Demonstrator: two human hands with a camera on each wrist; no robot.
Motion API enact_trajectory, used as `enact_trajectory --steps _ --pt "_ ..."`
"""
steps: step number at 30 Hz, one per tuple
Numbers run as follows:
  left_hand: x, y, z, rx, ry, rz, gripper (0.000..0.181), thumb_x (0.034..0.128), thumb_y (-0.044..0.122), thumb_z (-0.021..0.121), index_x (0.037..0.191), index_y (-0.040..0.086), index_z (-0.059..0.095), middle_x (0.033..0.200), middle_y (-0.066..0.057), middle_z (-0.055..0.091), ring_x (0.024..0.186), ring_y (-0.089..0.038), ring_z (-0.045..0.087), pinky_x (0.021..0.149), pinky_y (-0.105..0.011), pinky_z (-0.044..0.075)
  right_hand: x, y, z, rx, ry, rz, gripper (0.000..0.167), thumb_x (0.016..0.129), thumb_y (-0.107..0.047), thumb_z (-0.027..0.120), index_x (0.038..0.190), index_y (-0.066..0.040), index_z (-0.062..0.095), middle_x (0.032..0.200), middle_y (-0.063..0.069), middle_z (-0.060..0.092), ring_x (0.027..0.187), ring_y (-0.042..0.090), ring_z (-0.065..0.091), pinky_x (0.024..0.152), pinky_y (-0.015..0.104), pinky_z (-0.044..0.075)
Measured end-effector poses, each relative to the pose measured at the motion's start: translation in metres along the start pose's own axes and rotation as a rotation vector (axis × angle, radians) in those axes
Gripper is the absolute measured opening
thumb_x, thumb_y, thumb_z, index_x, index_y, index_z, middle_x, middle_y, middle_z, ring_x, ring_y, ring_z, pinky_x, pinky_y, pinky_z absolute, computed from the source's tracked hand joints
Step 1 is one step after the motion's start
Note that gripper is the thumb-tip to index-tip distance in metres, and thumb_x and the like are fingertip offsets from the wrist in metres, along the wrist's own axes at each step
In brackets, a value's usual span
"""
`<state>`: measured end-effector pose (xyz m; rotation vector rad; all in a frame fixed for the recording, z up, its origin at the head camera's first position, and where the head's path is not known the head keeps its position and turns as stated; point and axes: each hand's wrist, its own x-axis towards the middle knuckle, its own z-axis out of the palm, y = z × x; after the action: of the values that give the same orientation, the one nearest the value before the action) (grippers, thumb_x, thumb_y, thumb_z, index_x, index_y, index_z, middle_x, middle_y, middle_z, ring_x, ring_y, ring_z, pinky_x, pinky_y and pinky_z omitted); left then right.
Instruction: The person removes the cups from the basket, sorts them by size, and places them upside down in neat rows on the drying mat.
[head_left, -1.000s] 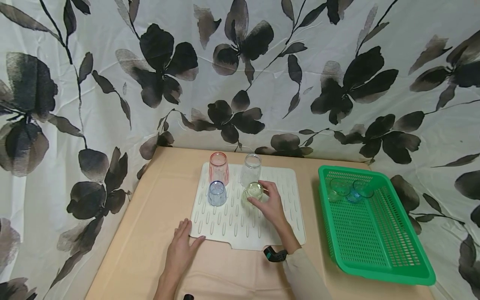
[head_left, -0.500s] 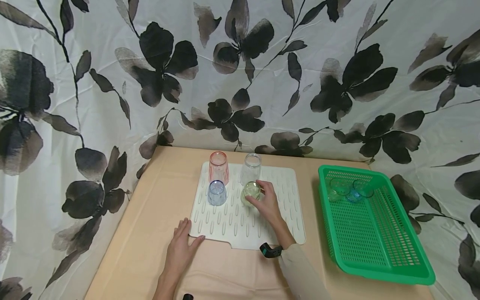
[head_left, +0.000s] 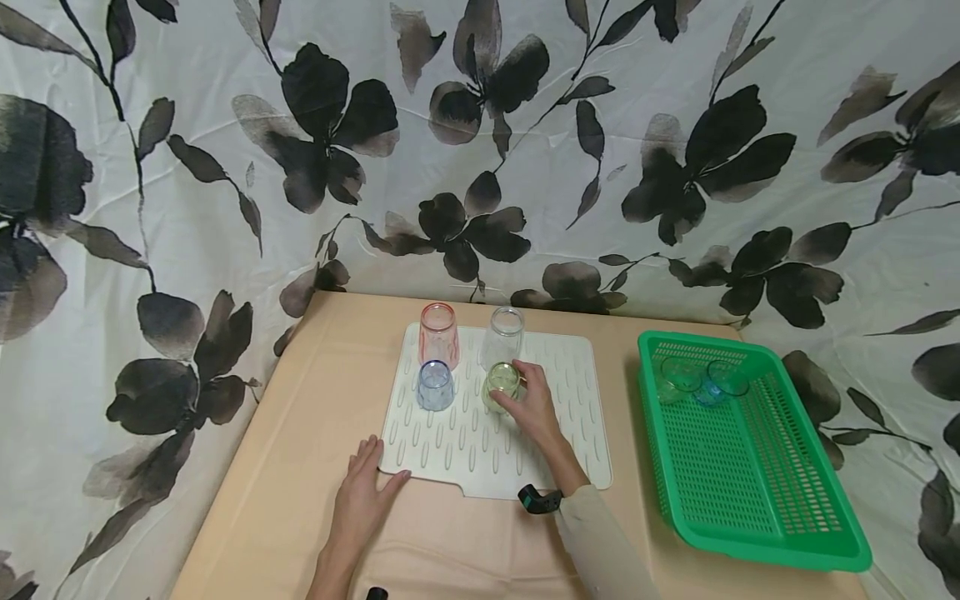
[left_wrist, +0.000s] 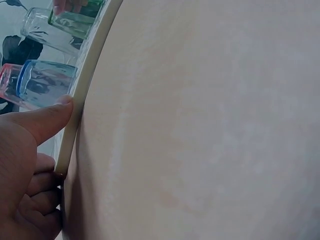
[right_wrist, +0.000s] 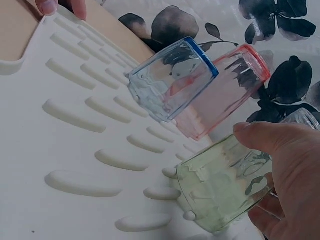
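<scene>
Beige worktop point(head_left: 262, 500): on a flat white plastic mat point(head_left: 480, 454), right hand point(head_left: 536, 412) grips a green glass tumbler point(head_left: 499, 380), left hand point(head_left: 362, 492) relaxed at the corner; backward nudging could topple the tall colourless glass point(head_left: 502, 335).

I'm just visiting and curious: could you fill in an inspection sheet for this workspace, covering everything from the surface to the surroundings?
Surface: beige table with a white mat, ridged, lying on it.
Job's things: red glass, clear glass and blue glass standing on the mat; green glass in a hand, in front of the clear one.
Clutter: small black object at the near edge of the head view, too cut off to identify.
Hands: left hand touches the mat's near left corner; right hand grips the green glass.
Cables: nothing seen.
Surroundings: green basket on the right, two glasses inside; flowered cloth behind.
</scene>
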<state>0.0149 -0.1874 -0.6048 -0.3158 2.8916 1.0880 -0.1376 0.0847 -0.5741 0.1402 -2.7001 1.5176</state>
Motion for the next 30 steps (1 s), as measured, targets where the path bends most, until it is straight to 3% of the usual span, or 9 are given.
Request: enact_trajectory --steps 7,12,30 --pt "0.0 0.001 -0.001 -0.005 0.011 0.006 0.084 0.0898 0.042 0.073 0.15 -0.004 0.038 0.161 -0.023 0.031 0.153 -0.04 0.024 0.13 -0.053 0.017 0.0 -0.002 -0.001 -0.038 -0.008 0.004 0.074 0.083 -0.028 0.083 0.143 -0.003 0.048 0.138 0.016 0.051 0.126 0.033 0.057 0.109 0.046 0.053" --pt "0.0 0.001 -0.002 -0.006 -0.012 -0.005 0.084 0.0906 0.042 0.072 0.152 -0.002 0.036 0.163 -0.022 0.029 0.154 -0.037 0.021 0.131 -0.05 0.014 -0.001 -0.007 -0.008 -0.037 -0.019 0.004 0.078 0.081 -0.031 0.085 0.144 -0.004 0.047 0.141 0.016 0.049 0.128 0.035 0.055 0.111 0.048 0.051" --pt "-0.001 0.0 -0.001 -0.013 0.018 0.018 0.083 0.0893 0.04 0.074 0.15 -0.004 0.039 0.161 -0.024 0.031 0.153 -0.04 0.024 0.13 -0.052 0.017 0.0 -0.029 -0.055 -0.071 0.047 -0.14 0.073 0.083 -0.03 0.083 0.142 -0.003 0.05 0.139 0.017 0.052 0.129 0.035 0.054 0.113 0.05 0.05"
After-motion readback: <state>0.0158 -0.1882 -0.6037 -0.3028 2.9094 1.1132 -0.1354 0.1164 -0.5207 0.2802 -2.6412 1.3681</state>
